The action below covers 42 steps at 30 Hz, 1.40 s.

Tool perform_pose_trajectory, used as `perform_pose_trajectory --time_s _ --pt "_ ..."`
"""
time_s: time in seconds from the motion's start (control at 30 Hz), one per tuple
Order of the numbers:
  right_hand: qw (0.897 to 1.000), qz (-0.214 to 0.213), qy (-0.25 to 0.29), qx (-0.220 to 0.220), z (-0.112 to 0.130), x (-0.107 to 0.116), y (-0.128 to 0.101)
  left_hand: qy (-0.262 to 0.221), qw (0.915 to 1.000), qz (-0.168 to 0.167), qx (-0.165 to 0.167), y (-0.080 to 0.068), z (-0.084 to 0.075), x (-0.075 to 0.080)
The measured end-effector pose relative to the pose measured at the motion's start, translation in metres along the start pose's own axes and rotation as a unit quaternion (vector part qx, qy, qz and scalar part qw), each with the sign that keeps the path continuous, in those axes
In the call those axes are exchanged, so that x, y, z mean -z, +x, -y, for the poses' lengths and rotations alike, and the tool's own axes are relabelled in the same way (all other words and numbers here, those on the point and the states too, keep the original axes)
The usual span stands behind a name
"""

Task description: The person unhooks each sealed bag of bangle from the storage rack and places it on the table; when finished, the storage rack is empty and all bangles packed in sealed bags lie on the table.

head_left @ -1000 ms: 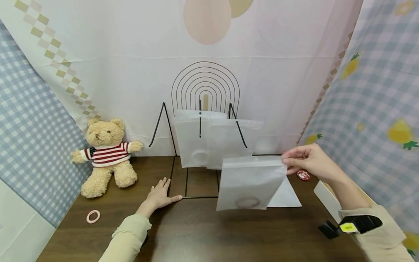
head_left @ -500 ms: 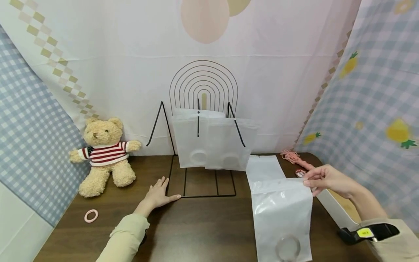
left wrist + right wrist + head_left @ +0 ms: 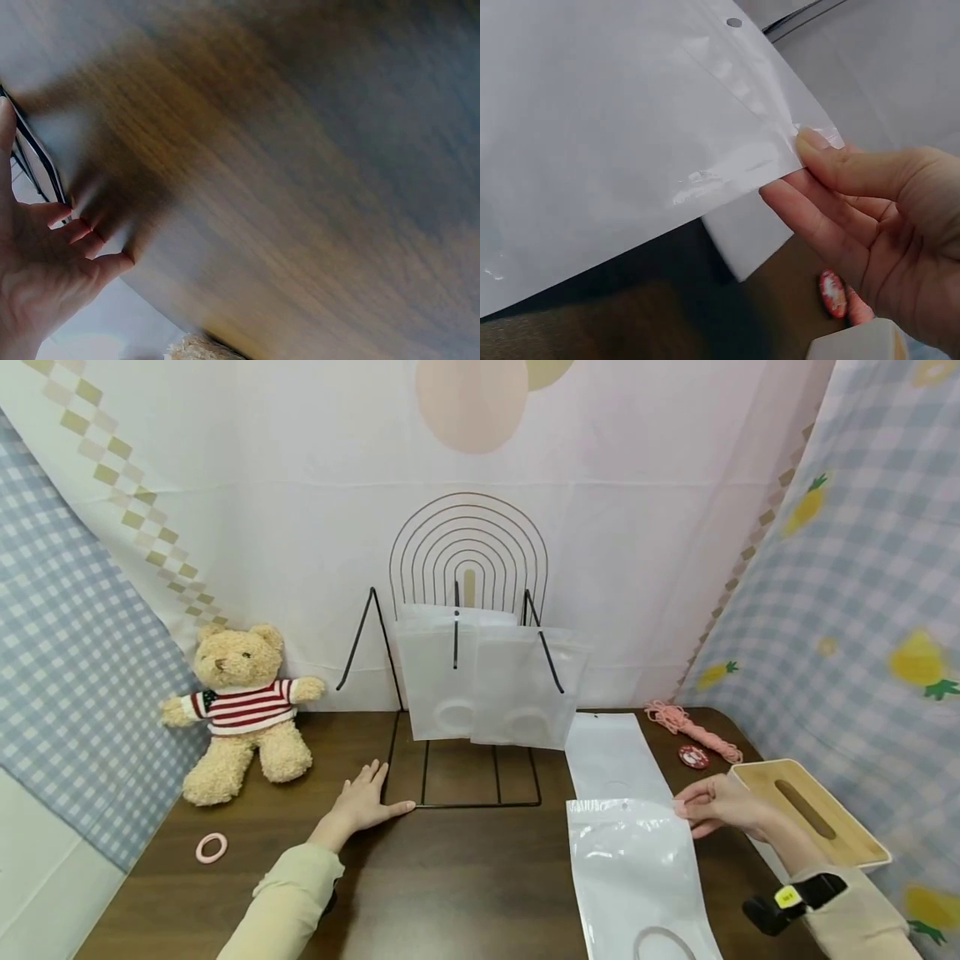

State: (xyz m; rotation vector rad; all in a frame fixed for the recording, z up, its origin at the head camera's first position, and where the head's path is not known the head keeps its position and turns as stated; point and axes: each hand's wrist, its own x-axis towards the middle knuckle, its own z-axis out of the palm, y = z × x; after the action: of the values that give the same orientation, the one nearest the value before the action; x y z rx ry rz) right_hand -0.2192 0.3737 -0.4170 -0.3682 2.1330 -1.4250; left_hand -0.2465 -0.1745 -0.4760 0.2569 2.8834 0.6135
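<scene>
My right hand [image 3: 723, 810] pinches the upper right corner of a white plastic zip bag [image 3: 630, 868] between thumb and fingers. Near the bag's lower end a ring outline shows, and a hang hole [image 3: 734, 22] is punched at its top. Behind it, partly covered, another white bag [image 3: 615, 752] lies on the table. My left hand [image 3: 365, 802] rests with spread fingers at the front left corner of a black wire rack [image 3: 480, 807]. Several frosted bags hang on the rack, among them a left bag [image 3: 435, 685] and a right bag [image 3: 525, 689], each with a round shape inside.
On the left sits a teddy bear [image 3: 247, 710] in a striped sweater, with a pink ring [image 3: 212, 847] in front. At right are a pink cord bundle [image 3: 693, 732], a red chip [image 3: 693, 757] and a wood-topped box [image 3: 810, 814]. Curtains [image 3: 847, 610] enclose the table [image 3: 465, 893].
My right hand has carried the zip bag away from the rack, to the right and down toward the table's front. The left hand stays at the rack's corner.
</scene>
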Motion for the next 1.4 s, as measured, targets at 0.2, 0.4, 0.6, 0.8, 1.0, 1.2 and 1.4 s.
perform_pose_trajectory --time_s 0.2,0.4,0.6,0.8,1.0,1.2,1.4 --pt "0.999 -0.009 -0.013 -0.044 -0.019 -0.012 0.006 -0.002 1.0000 0.005 -0.005 0.005 0.000 -0.003" --pt "0.994 -0.035 -0.078 -0.072 -0.020 -0.020 0.006 -0.003 0.9999 0.007 -0.008 0.006 -0.003 -0.001" --pt "0.988 -0.041 -0.138 -0.057 -0.017 -0.023 0.009 0.002 0.9999 0.007 -0.007 0.005 -0.005 0.001" --pt "0.983 -0.051 -0.170 -0.048 -0.016 -0.022 0.012 0.005 0.9999 0.009 -0.002 0.009 -0.004 -0.001" --pt "0.979 -0.062 -0.182 -0.061 -0.018 -0.018 0.012 0.006 0.9999 0.010 -0.002 0.009 -0.004 -0.001" --pt "0.964 -0.095 -0.239 -0.071 -0.012 -0.018 0.014 0.004 0.9999 0.014 -0.004 0.006 -0.004 -0.001" --pt "0.926 -0.195 -0.324 0.021 0.029 -0.020 0.035 0.004 0.9999 0.010 -0.001 0.002 0.002 -0.001"
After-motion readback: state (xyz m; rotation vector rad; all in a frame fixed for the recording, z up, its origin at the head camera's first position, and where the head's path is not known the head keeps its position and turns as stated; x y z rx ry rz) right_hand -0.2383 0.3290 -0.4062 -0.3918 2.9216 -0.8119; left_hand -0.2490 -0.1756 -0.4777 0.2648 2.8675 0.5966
